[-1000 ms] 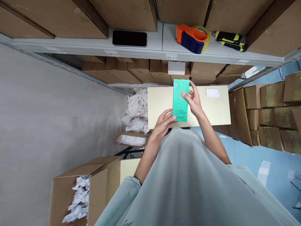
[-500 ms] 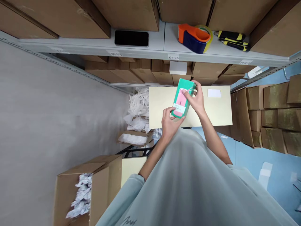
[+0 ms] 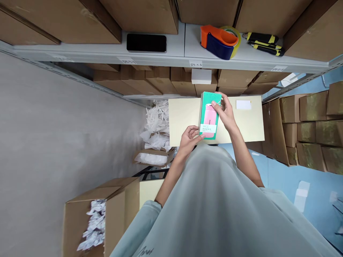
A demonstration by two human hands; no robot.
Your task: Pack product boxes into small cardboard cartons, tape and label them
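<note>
Head view, the only one. Both hands held a small green box (image 3: 209, 115) up in front of the chest, above a pale cream worktop (image 3: 184, 117). The left hand (image 3: 189, 137) pinched the box's near bottom corner, thumb and fingertips curled onto it. The right hand (image 3: 226, 113) gripped the far upper edge, fingers wrapped over the top right corner. Held at opposite ends like this, the box was steadied with its printed face turned toward the camera, probably so it could be read or checked.

The box: upright, slightly tilted, teal-green card, with a pink rounded shape printed on the front and a white label band across its lower part. Lettering too small to read. It touched nothing but the hands.

Surroundings: a small white card (image 3: 243, 104) lay on the worktop to the right, apart from the hands. On the grey shelf (image 3: 177, 50) above sat a black phone (image 3: 146, 43), an orange and blue tape dispenser (image 3: 218, 41), and a yellow-black utility knife (image 3: 264, 43), all within arm's reach, likely kept handy. Brown cartons filled the shelves. At lower left, an open carton (image 3: 107, 210) held white packets; more white packets (image 3: 157, 125) were heaped left of the worktop.
</note>
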